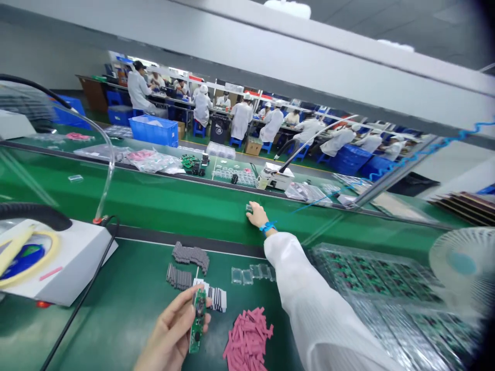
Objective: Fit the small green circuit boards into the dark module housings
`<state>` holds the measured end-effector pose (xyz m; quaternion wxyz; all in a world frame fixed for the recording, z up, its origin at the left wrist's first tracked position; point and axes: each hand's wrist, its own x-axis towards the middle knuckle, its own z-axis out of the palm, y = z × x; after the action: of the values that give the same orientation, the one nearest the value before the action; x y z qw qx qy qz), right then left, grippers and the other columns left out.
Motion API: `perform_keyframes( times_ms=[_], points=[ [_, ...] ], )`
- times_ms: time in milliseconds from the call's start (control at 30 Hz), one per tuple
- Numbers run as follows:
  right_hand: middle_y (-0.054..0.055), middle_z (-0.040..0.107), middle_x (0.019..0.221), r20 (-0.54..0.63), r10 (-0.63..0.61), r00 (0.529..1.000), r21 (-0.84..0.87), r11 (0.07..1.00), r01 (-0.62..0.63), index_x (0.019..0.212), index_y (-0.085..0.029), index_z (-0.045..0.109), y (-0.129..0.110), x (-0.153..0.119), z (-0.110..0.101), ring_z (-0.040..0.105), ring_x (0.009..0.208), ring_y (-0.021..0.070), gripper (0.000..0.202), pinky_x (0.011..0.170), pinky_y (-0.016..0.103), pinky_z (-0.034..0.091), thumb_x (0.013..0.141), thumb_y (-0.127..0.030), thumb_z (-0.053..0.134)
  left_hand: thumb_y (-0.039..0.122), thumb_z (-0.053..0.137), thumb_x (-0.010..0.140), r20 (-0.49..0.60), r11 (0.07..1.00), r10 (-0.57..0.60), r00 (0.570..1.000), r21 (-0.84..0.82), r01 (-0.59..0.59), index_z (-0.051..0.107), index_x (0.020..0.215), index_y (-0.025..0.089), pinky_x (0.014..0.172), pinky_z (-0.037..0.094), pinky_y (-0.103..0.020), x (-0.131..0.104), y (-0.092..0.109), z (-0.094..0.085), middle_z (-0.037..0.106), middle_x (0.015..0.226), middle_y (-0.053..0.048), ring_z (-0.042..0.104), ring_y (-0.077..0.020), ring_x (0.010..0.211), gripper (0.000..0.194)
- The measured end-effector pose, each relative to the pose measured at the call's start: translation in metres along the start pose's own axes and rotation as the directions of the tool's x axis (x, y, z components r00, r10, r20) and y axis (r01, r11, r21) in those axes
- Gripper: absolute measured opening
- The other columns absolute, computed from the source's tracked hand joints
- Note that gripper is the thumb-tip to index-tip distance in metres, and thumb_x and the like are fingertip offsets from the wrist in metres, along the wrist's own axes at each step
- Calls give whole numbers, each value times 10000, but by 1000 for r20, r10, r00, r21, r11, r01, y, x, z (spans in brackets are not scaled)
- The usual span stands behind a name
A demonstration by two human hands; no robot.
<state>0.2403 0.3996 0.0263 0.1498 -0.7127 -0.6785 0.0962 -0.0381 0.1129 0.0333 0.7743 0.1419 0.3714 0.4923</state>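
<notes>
One thin, rigid circuit board [198, 320] sits pinched edgewise in the left hand [172, 335] (light, fragile); the right hand [256, 214] presses a small part [249, 208] on the belt [174, 203]

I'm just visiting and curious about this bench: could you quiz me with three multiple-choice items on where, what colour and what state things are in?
1. Where is the right hand?
A. on the green belt
B. on the fan
C. in a blue crate

2. What colour is the heap of small strips?
A. yellow
B. pink
C. black

3. What is the left hand doing?
A. resting empty
B. holding a green circuit board
C. gripping a cable

Answers: 1 A, the arm stretches out to the belt. 2 B, the strips near the board are pink. 3 B, fingers close round the board.
</notes>
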Motion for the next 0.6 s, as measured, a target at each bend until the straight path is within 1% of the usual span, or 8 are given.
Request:
perform_keyframes(
  times_ms=[67,133,233,300,367,433,500,600],
  points=[
    [94,604,1285,10,-23,1000,-29,999,24,1250,-184,591,-3,11,1,635,1080,230,315,909,444,551,969,-326,604,332,857,710,-20,996,-17,1000,-85,15,766,1099,272,778,577,-260,3,4,-1,783,1022,-54,721,-172,825,404],
    [94,608,1278,30,-55,998,-44,997,56,1237,-187,598,-6,13,0,637,1073,225,300,908,438,551,972,-326,599,303,883,675,-38,988,-18,999,-155,12,768,1093,256,757,584,-251,4,8,-1,787,989,-55,724,-167,803,436],
    [90,618,1256,77,-142,987,-31,989,144,1229,-175,599,-16,-8,-2,643,1059,225,302,898,441,553,968,-327,604,219,888,665,-78,976,-24,997,-219,6,761,1099,225,744,593,-251,2,12,2,784,1000,-71,727,-165,790,452],
    [81,640,1207,123,-238,963,8,971,239,1209,-166,609,-29,-40,-3,651,1032,218,288,895,435,548,960,-310,617,163,843,720,-78,970,-33,996,-242,13,741,1134,205,775,596,-260,0,13,2,774,1046,-90,730,-170,828,429],
    [71,673,1136,163,-356,920,63,934,351,1190,-183,636,-45,-81,-3,646,1030,206,267,933,403,515,929,-235,648,136,774,793,-40,965,-31,999,-263,19,710,1186,185,816,592,-272,-2,14,3,764,1073,-107,730,-182,890,401],
    [69,680,1136,187,-452,872,106,892,439,1184,-215,653,-61,-122,-5,627,1070,230,290,962,418,477,896,-206,675,119,708,849,1,960,-26,1000,-280,26,686,1214,168,845,585,-279,-4,13,4,755,1089,-119,726,-193,945,370],
    [83,677,1170,195,-496,846,133,868,478,1169,-216,661,-73,-158,-10,618,1093,263,301,968,462,455,873,-167,684,82,661,873,18,956,-25,1000,-291,29,682,1200,155,860,578,-278,-4,11,5,750,1101,-124,722,-193,971,336],
    [113,622,1298,168,-516,840,169,854,491,1217,-215,627,-86,-199,-24,579,1181,288,344,994,496,432,879,-211,696,58,659,866,37,956,-28,999,-292,38,699,1138,148,848,573,-268,-5,8,7,757,1065,-109,726,-178,933,289]
  ],
)
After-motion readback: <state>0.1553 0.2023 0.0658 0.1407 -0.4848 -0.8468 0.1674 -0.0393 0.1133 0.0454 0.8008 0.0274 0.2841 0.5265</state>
